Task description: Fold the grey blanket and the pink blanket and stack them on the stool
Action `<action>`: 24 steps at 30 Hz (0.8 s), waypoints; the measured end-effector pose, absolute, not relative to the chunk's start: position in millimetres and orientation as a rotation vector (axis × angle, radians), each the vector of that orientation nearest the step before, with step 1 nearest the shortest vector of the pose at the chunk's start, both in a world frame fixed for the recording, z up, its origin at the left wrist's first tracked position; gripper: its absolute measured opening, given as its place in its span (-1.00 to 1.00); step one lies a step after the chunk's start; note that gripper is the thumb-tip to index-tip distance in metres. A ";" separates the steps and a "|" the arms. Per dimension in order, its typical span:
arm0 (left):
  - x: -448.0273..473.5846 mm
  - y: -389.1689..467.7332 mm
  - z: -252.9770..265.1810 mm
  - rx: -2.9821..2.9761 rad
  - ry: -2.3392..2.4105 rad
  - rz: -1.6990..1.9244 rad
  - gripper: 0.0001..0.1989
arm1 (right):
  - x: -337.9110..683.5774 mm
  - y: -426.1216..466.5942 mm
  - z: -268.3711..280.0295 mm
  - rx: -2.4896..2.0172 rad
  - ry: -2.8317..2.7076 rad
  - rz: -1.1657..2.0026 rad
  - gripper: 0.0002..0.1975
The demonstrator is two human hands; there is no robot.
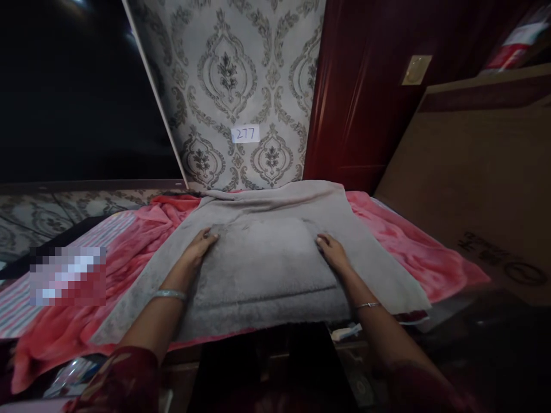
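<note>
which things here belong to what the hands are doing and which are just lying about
In use:
grey fabric, with left hand and right hand on it
pink blanket beneath, probably as padding

Just about:
striped cloth
cardboard box
dark screen
paper reading 277

Black screen, cut off at left

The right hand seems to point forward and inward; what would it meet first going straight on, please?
The right hand would likely first meet the wrinkled far stretch of gray plush cloth, then the gray-patterned wallpaper; depth is unclear.
</note>
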State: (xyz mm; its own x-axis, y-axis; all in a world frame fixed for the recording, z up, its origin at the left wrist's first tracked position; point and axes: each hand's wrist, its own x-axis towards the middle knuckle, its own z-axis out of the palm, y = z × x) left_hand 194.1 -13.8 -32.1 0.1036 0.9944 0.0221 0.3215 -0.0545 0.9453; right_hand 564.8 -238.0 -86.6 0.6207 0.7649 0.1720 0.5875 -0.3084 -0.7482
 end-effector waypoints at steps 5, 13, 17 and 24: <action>208.9 -20.6 -25.7 1.565 1.496 0.930 -0.36 | 558.6 -218.8 -67.2 -2.190 -1.035 0.357 -0.63; 209.0 -26.4 -18.3 1.735 1.514 0.993 -0.40 | 553.7 -200.4 -62.4 -2.204 -1.025 0.403 -0.54; 202.6 -18.3 -32.0 1.708 1.535 0.974 -0.38 | 562.1 -198.0 -64.5 -2.135 -0.990 0.455 -0.63; 196.1 -7.8 -56.9 1.669 1.390 1.007 -0.36 | 560.1 -204.9 -65.8 -2.015 -0.935 0.623 -0.69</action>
State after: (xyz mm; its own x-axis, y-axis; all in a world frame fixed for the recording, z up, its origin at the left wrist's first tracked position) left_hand 196.1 -7.8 -56.9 0.1086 0.9876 0.1134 0.4157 -0.1487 0.8973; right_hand 560.1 -204.9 -65.8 0.6038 0.7916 -0.0940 0.3913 -0.3971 -0.8302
